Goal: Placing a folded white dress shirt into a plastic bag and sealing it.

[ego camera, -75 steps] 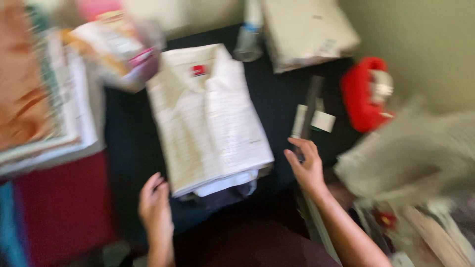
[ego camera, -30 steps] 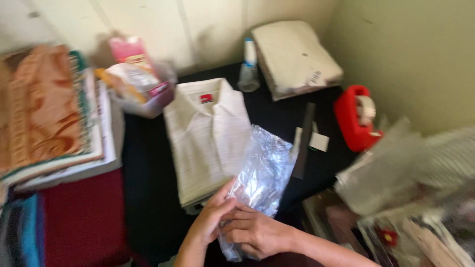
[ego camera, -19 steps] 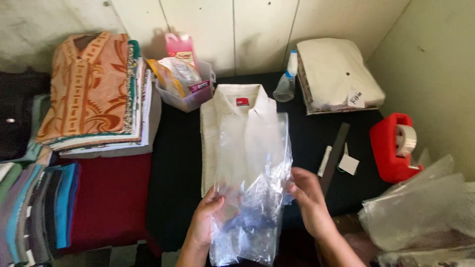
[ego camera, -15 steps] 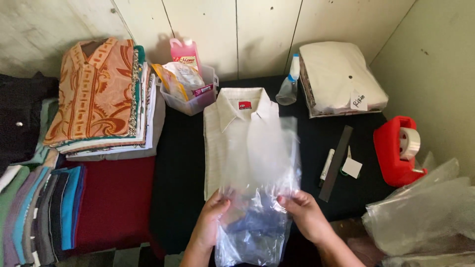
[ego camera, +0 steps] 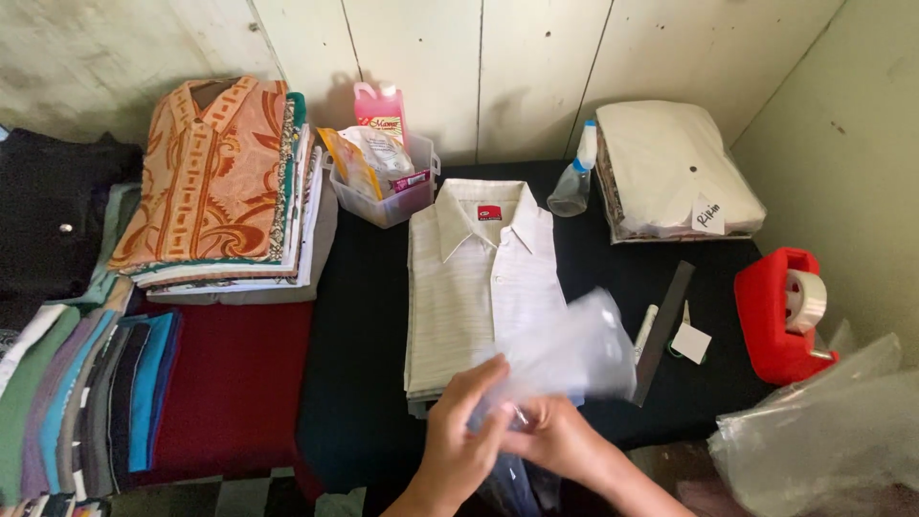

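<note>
Both my hands grip the clear plastic bag (ego camera: 565,356): left hand (ego camera: 459,436) and right hand (ego camera: 555,442) pinch its lower edge; bag lies blurred over the folded white shirt (ego camera: 479,278).

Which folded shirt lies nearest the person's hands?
The white shirt on the black cloth, just above both hands; the orange patterned shirt tops a stack far left.

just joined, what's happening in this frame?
A person has both hands on a clear plastic bag, blurred, at the near edge of a black table. The left hand and right hand meet at the bag's lower end, over the bottom of a folded white shirt lying flat. A stack of folded patterned shirts sits to the left, a red tape dispenser to the right.
</note>
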